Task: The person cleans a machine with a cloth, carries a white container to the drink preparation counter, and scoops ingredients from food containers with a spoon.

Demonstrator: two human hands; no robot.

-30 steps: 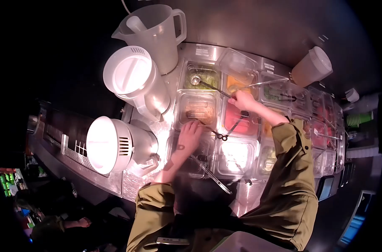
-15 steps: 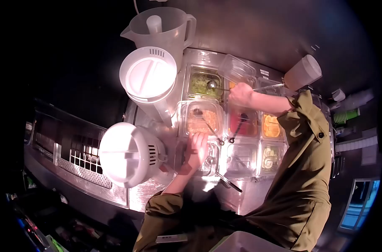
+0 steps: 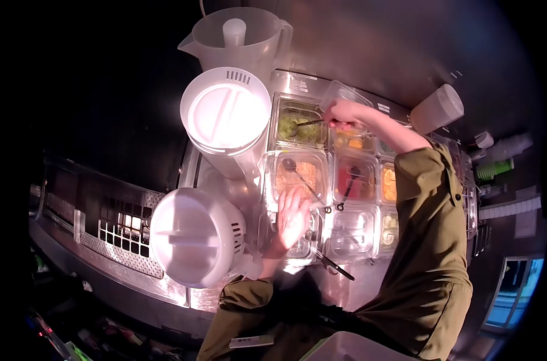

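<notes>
My right hand (image 3: 344, 114) is closed around the dark handle of a spoon (image 3: 293, 128). The spoon's bowl rests in chopped green food (image 3: 306, 133) inside a clear-walled container in the back row. Fingers stretched out, my left hand (image 3: 293, 213) lies at the near edge of a clear lid (image 3: 270, 174) over a container of orange-pink bits (image 3: 302, 174). Whether it presses on the lid or only touches it, I cannot tell. Another dark spoon (image 3: 290, 164) lies over those bits. Behind my right hand, a clear lid (image 3: 339, 91) stands tilted up.
To the left stand two white-lidded containers (image 3: 225, 114) (image 3: 192, 237) and a clear jug (image 3: 240, 48). Containers of red food (image 3: 347, 180) and yellow slices (image 3: 389, 183) sit right of centre. A black-handled utensil (image 3: 336, 268) juts over the front edge. A tilted tub (image 3: 437, 108) is at back right.
The spoon's bowl has shifted within the green food, and my right hand has lifted slightly and turned. My left hand stays by the lidded container, its fingers a little more spread. The view has shifted slightly.
</notes>
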